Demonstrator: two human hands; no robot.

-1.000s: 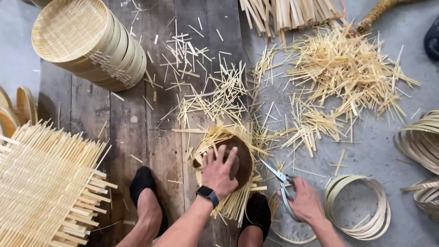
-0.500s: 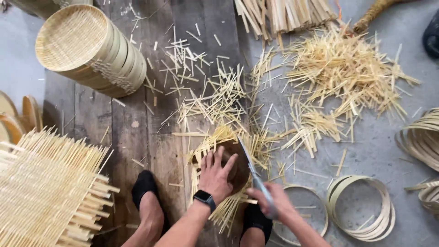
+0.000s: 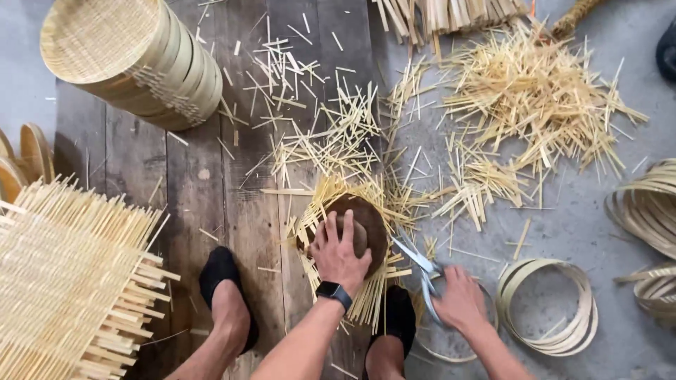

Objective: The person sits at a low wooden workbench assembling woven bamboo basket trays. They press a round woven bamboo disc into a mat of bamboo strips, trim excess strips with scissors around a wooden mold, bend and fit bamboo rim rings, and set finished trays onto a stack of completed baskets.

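Observation:
My left hand [image 3: 340,252] presses flat on a round dark brown wooden block [image 3: 366,219] that lies on a small woven mat of bamboo strips [image 3: 331,200]. The strip ends stick out all around the block. My right hand [image 3: 459,301] holds metal scissors [image 3: 417,262], their blades pointing up-left toward the block's right edge. A black watch sits on my left wrist. Both feet in black shoes rest below, one on either side of my left arm.
A stack of round woven bamboo trays [image 3: 134,60] lies on its side at top left. A large woven bamboo mat [image 3: 63,281] is at lower left. Cut bamboo slivers [image 3: 535,91] litter the floor. Bamboo hoops [image 3: 553,306] lie at right.
My right hand with the scissors moved left to the block's edge, then drew back a little to the right. My left hand stayed pressed on the block.

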